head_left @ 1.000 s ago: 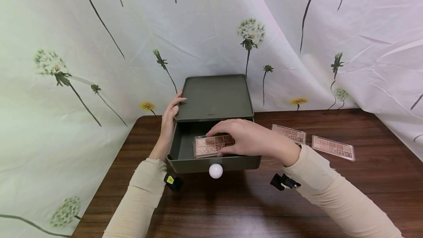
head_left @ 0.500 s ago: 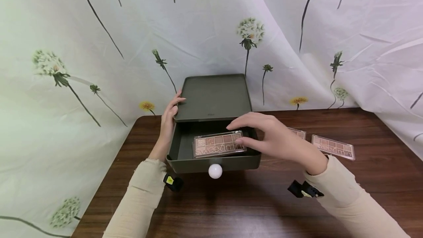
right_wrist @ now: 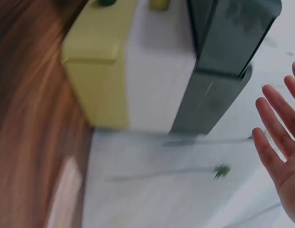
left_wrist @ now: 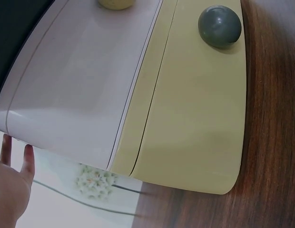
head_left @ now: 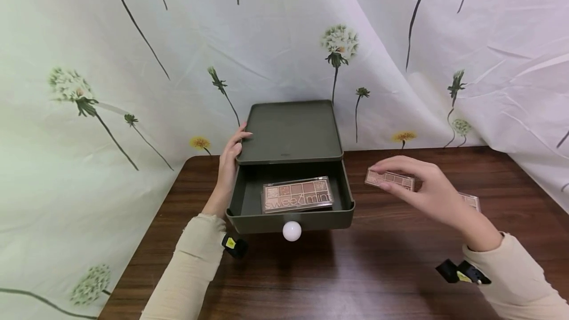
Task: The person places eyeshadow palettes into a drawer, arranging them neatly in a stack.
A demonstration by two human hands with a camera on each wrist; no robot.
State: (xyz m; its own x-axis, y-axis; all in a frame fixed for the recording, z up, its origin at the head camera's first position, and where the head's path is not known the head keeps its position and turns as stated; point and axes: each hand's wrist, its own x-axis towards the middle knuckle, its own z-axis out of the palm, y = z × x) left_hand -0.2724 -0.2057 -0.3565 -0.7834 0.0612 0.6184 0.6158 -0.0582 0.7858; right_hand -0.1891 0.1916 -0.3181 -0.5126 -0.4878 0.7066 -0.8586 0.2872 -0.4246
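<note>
A dark green drawer (head_left: 262, 222) with a white knob (head_left: 291, 231) is pulled out of the drawer box (head_left: 291, 132) in the head view. An eyeshadow palette (head_left: 297, 195) lies in it, another flat edge showing just beneath. My left hand (head_left: 229, 158) rests against the box's left side, fingertips at the top rim. Right of the box, my right hand (head_left: 428, 189) is over a second eyeshadow palette (head_left: 397, 180), thumb and forefinger apart across it. In the right wrist view the fingers (right_wrist: 276, 116) are spread, holding nothing.
Part of a third palette (head_left: 471, 201) shows behind the right hand on the brown wooden table (head_left: 355, 280). Below the green drawer, the wrist views show a white drawer (left_wrist: 85, 80) and a yellow drawer (left_wrist: 195, 104). A flower-printed cloth (head_left: 284, 38) hangs behind.
My right hand has let go of the palette in the drawer and moved right, out over the palette on the table. The left hand stays at the box's side.
</note>
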